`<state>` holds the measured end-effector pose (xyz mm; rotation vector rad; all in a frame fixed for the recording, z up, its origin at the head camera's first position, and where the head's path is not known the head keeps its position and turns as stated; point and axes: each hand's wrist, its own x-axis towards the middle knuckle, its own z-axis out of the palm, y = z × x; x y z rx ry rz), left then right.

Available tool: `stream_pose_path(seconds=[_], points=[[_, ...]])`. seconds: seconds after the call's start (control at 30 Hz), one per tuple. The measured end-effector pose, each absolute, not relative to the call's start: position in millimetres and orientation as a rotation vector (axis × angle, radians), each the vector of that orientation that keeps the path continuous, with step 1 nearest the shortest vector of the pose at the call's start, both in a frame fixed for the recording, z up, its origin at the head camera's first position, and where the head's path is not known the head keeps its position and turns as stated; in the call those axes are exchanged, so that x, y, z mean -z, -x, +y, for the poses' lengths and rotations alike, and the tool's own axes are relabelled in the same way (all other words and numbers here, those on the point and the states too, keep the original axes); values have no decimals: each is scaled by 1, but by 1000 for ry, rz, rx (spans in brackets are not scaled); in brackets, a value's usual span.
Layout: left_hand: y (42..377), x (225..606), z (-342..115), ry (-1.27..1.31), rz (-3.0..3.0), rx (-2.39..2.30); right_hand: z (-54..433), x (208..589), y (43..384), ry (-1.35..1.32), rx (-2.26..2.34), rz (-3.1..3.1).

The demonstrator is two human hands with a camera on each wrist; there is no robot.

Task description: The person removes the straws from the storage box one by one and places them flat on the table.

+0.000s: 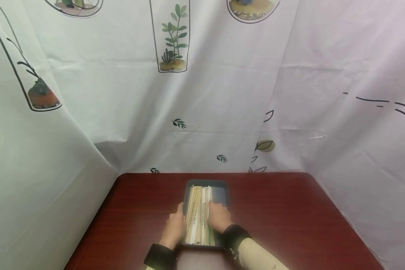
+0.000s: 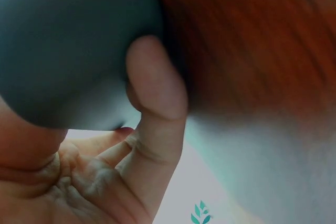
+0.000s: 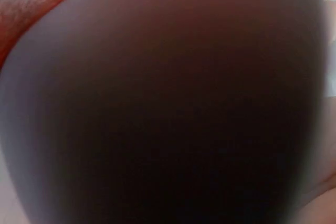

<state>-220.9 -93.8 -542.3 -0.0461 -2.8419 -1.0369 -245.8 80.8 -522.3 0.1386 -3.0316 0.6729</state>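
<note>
A dark grey-blue storage box (image 1: pixel 220 195) stands on the table, with several thin books (image 1: pixel 198 213) upright in it, spines up, packed toward its left side. My left hand (image 1: pixel 174 227) grips the box's left wall; in the left wrist view its fingers (image 2: pixel 157 82) curl against the box's outside (image 2: pixel 73 51). My right hand (image 1: pixel 219 217) reaches in over the right side and holds the rightmost book, a white one (image 1: pixel 209 193), near its top edge. Its fingertips are hidden in the box. The box's dark wall (image 3: pixel 157 103) fills most of the right wrist view.
The reddish-brown table (image 1: pixel 273 213) extends on both sides of the box. White curtain cloth (image 1: pixel 206 101) printed with plants hangs behind the table and along its left and right edges.
</note>
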Motion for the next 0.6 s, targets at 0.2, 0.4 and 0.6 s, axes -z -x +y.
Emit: stream_pose_path(seconds=[0.2, 0.4, 0.6], points=[[221, 541, -93, 34, -2852, 1047, 85, 525, 248, -109, -654, -3014], [220, 540, -92, 24, -2848, 1048, 91, 518, 250, -103, -698, -2987], [219, 540, -93, 28, -2839, 1028, 93, 507, 252, -30, -727, -2992]])
